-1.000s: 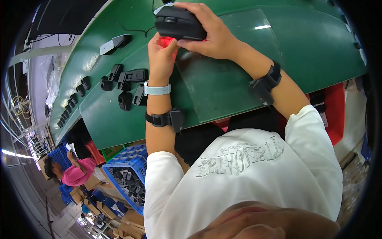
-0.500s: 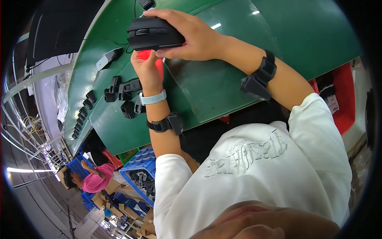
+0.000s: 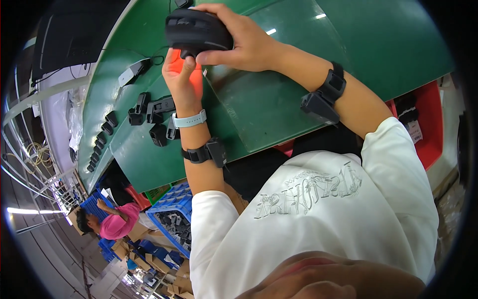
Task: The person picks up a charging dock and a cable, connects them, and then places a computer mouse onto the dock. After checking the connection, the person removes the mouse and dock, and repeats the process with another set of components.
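Observation:
A black computer mouse (image 3: 199, 34), blurred and tilted, is gripped by my right hand (image 3: 244, 42). The right thumb lies along its near side, the fingers over its far side. My left hand (image 3: 183, 74) is just below the mouse, its palm and fingers lit bright red. The left thumb tip presses a small dark piece (image 3: 187, 53) at the mouse's lower edge; whether that piece belongs to the mouse I cannot tell. The left fingertips are hidden behind the mouse.
Several black blocky parts (image 3: 154, 109) lie on the green table (image 3: 294, 94) left of my left wrist. A row of small black pieces (image 3: 99, 139) follows its left edge, near a grey-and-black device (image 3: 133, 73). Blue crate (image 3: 174, 202), red bin (image 3: 430, 124) and a person in pink (image 3: 119, 224) are beyond.
The mouse has risen a little and tilted, and its top and wheel are less distinct. A dark piece now shows between it and my left thumb. Both hands stay close together.

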